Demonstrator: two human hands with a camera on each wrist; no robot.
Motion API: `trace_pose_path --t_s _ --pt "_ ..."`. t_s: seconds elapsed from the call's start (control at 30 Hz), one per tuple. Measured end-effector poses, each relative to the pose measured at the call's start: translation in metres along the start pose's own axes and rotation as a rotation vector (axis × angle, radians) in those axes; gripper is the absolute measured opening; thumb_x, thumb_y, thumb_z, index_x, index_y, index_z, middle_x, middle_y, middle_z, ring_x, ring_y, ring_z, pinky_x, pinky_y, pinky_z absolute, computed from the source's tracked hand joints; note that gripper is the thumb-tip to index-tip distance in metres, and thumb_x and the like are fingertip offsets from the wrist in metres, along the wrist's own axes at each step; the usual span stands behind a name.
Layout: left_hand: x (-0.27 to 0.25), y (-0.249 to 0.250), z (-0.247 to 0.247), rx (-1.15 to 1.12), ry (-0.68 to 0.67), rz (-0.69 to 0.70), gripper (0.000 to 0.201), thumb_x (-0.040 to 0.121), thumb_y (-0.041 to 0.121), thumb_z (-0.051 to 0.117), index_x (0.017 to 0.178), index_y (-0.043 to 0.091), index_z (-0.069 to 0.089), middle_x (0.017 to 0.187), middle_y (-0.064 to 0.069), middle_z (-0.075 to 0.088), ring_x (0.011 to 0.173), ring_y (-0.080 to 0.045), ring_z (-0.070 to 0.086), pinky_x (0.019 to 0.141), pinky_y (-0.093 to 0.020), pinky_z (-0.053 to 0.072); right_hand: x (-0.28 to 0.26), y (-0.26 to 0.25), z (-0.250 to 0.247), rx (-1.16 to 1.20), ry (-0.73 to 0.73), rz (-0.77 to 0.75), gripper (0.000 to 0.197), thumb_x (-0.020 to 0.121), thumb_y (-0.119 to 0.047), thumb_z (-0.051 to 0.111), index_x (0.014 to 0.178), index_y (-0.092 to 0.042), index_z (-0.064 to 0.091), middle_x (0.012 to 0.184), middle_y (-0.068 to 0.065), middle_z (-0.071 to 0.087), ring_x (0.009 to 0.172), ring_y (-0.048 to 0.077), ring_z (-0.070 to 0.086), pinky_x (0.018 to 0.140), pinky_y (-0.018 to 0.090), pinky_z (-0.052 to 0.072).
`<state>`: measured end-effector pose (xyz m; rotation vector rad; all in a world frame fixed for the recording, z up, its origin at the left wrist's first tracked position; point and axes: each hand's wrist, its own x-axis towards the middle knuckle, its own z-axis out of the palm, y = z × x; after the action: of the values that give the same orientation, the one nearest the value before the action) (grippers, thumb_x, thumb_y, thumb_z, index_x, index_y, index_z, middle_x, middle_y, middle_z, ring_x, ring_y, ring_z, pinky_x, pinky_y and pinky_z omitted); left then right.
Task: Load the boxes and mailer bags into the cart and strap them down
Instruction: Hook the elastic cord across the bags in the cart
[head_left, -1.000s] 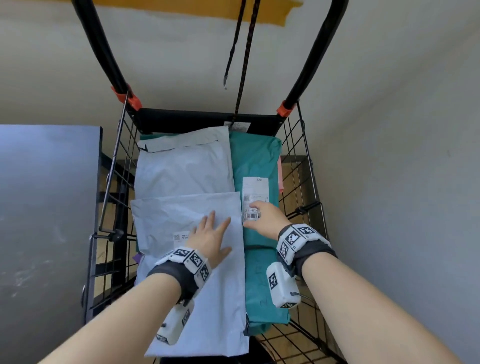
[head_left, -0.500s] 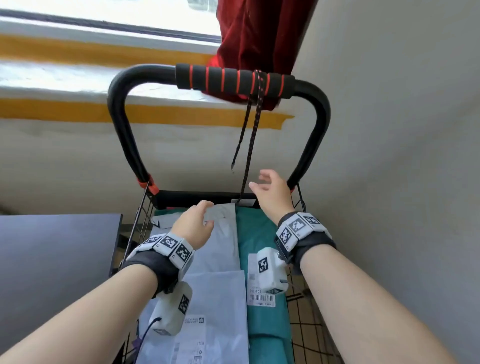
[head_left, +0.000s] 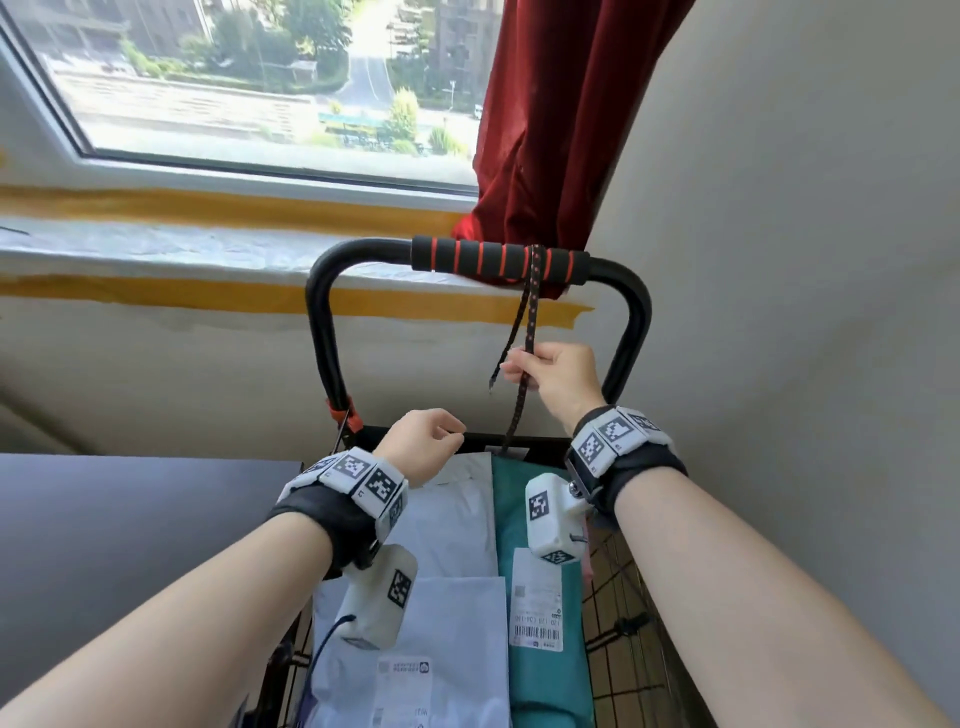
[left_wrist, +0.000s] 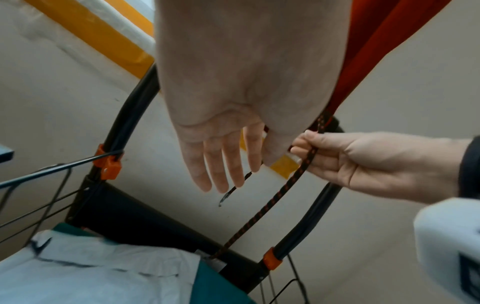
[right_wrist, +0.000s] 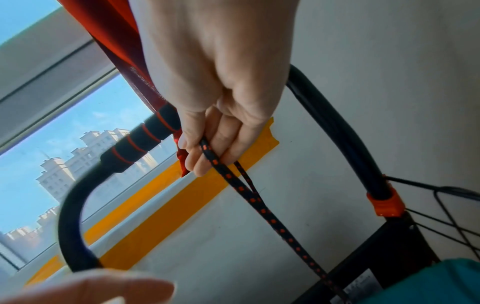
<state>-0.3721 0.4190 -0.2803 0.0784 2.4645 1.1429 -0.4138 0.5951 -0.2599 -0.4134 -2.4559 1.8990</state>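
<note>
A black bungee cord (head_left: 530, 312) with red dots hangs looped over the cart's foam handle (head_left: 498, 260). My right hand (head_left: 519, 366) pinches the longer strand below the handle, as the right wrist view shows for the right hand (right_wrist: 205, 156) on the cord (right_wrist: 272, 218). The cord's short free end with its hook (left_wrist: 224, 199) dangles loose. My left hand (head_left: 452, 434) hovers lower left of the cord holding nothing, its fingers (left_wrist: 223, 174) relaxed. White mailer bags (head_left: 447, 519) and a teal mailer bag (head_left: 545, 649) lie in the wire cart (head_left: 639, 649).
A dark table (head_left: 130, 545) stands close to the cart's left side. A pale wall (head_left: 779, 364) runs along the right. A red curtain (head_left: 561, 104) hangs behind the handle, beside the window sill (head_left: 156, 244).
Both hands lifted off the mailer bags and rose toward the handle. My right hand took hold of the hanging cord. The head view tilted up to the window.
</note>
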Motion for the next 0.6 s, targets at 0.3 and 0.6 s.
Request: trace_pose_path --t_s 0.3,0.6 --pt "-0.074 0.072 -0.007 -0.379 0.029 -0.071 0.027 0.096 0.025 0.05 0.111 0.007 0.063 0.101 -0.01 0.069 0.093 -0.023 0.064 0.085 -0.035 0.052 -0.115 -0.029 -0.041 -0.118 -0.312 -0.06 0.013 0.088 -0.007 0.064 0.094 0.003 0.07 0.089 0.018 0.072 0.072 0.011 0.07 0.078 0.019 0.056" --pt "-0.174 0.075 0.025 -0.735 -0.063 -0.174 0.023 0.092 0.02 0.058 0.108 0.004 0.061 0.091 -0.01 0.067 0.084 -0.024 0.065 0.08 -0.036 0.053 -0.235 0.02 -0.036 -0.058 -0.535 0.017 0.019 0.085 0.003 0.063 0.097 0.019 0.064 0.068 0.006 0.063 0.053 0.002 0.062 0.068 0.017 0.056"
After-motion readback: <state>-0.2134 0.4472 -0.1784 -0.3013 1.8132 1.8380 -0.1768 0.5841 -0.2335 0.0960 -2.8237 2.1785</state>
